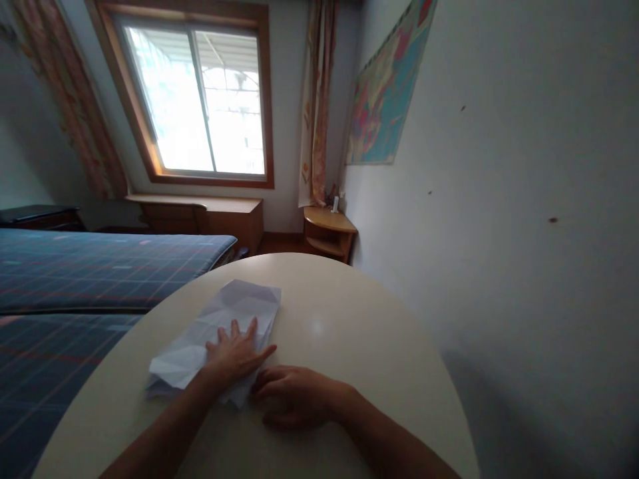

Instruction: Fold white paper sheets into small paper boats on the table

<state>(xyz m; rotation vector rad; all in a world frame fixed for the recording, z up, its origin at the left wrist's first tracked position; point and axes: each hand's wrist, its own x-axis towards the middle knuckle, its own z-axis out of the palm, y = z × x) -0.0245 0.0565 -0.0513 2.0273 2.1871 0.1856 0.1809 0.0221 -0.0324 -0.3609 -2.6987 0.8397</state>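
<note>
A creased, folded sheet of white paper (200, 332) lies slantwise on the left part of the round table. My left hand (237, 352) rests flat on it with the fingers spread, pressing it against the tabletop. Just to the right, my right hand (302, 396) is low over the table, its fingers loosely bent and the thumb apart from them. Those fingertips come up to the paper's near right edge; whether they touch it I cannot tell. Nothing shows in the grasp of either hand.
The cream round table (349, 319) stands beside a white wall (499, 266) on the right. A plaid mattress (100, 266) borders it at left. Farther back are a wooden desk (234, 205), a corner shelf (329, 218) and a window (200, 100); a map (384, 100) hangs on the wall.
</note>
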